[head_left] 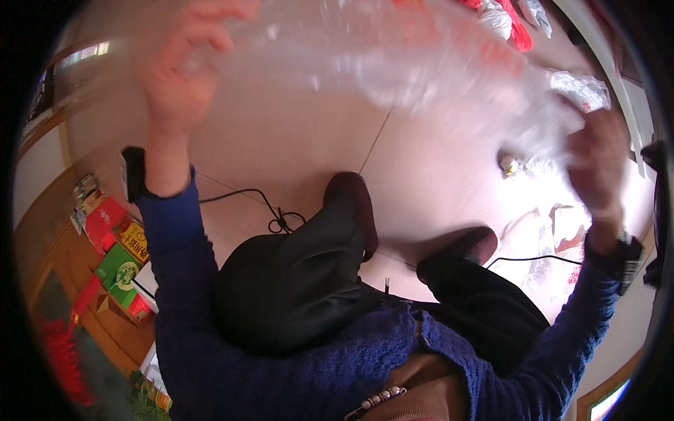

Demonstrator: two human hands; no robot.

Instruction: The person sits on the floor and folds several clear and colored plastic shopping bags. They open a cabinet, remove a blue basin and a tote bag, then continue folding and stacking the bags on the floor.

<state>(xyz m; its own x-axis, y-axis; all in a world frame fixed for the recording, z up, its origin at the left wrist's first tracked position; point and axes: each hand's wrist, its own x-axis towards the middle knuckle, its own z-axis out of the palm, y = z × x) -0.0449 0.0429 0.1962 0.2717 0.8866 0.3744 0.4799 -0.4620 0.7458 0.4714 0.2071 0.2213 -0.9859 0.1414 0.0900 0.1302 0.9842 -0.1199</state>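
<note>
Blurred by motion, a clear plastic bag (400, 68) with red print stretches across the upper part of the view, between my raised hands. My left hand (184, 73) is at the upper left, its fingers curled at the left end of the plastic; whether they grip it is too blurred to tell. At the right, my right hand (597, 158) is closed on the bag's other end. Beneath the plastic are the pale floor and my two dark red shoes.
Red and white plastic bags (497, 21) lie at the top right, more clear plastic (576, 87) at the right. A black cable (247, 190) runs over the floor near my feet. Several boxes, one a green box (120, 273), sit on wooden furniture (68, 252) at the left.
</note>
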